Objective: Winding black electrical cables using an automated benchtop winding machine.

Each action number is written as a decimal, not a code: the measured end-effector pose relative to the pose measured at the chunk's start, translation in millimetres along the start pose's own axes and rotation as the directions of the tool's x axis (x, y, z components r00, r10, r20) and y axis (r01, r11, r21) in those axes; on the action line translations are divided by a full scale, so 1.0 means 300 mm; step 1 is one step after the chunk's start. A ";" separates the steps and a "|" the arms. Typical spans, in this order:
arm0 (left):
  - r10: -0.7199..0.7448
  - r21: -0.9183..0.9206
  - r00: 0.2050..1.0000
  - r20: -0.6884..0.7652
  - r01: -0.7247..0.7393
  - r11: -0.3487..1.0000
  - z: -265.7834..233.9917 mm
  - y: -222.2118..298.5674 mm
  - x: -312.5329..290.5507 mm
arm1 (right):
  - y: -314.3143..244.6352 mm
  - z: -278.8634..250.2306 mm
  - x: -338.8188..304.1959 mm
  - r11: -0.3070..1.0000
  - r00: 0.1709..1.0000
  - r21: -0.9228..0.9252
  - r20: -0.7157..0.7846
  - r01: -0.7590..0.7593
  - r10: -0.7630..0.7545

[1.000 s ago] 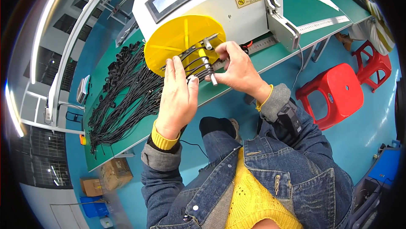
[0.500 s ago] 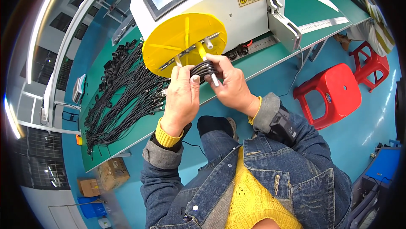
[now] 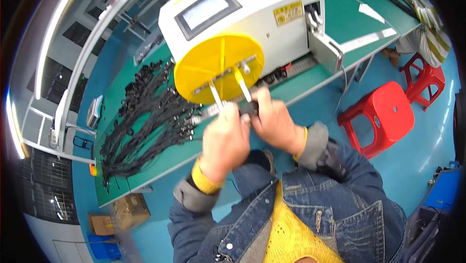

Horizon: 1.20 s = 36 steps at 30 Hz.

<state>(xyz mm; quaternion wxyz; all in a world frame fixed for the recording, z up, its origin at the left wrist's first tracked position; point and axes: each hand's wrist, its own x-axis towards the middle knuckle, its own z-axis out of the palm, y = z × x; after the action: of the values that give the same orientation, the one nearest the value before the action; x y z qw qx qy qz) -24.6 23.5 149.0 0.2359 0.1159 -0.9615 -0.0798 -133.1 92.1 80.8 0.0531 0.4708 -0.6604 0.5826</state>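
Note:
A coiled black cable [image 3: 249,108] is held between my two hands, just in front of the machine's peg ends. My left hand [image 3: 226,139] has its fingers closed at the coil's left side, slightly blurred. On the other side, my right hand [image 3: 276,123] pinches the coil with thumb and fingers. The yellow disc [image 3: 201,71] of the white winding machine [image 3: 262,10] faces me, with a left peg [image 3: 214,92] and a right peg [image 3: 242,84] sticking out. Whether the coil still touches the right peg, I cannot tell.
Many black cables [image 3: 145,127] lie in a heap on the green table [image 3: 114,180], left of the machine. A metal guide [image 3: 326,49] juts out at its right. Red stools [image 3: 376,117] stand on the blue floor at right, near another person. Cardboard boxes [image 3: 130,210] sit below.
The coil has moved toward me along the pegs, and its loops are now bunched between my hands. Both hands have shifted down and right in the picture. The view has tilted slightly.

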 end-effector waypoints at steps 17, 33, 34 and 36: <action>-0.224 -0.729 0.713 0.664 0.684 0.018 0.280 -0.112 -0.287 | 0.075 -0.058 -0.291 0.986 0.848 -0.156 0.529 0.063 0.029; 0.154 -0.174 0.189 0.970 0.979 -0.107 0.313 -0.116 -0.249 | 0.162 -0.026 -0.303 0.951 0.747 -0.204 0.663 0.233 -0.041; 0.191 -0.169 0.183 0.964 0.982 -0.087 0.322 -0.126 -0.250 | 0.148 -0.031 -0.287 0.942 0.697 -0.230 0.717 0.246 -0.007; 0.269 -0.161 0.167 0.949 0.986 -0.044 0.337 -0.133 -0.273 | 0.140 -0.031 -0.289 0.936 0.638 -0.248 0.769 0.247 0.035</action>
<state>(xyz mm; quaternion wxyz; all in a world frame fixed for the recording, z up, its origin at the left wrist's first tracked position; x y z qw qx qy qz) 5.8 16.6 16.5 -0.3470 0.2426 -0.4712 -0.7738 -118.5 143.2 0.1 -0.1170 0.6944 -0.6795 0.2059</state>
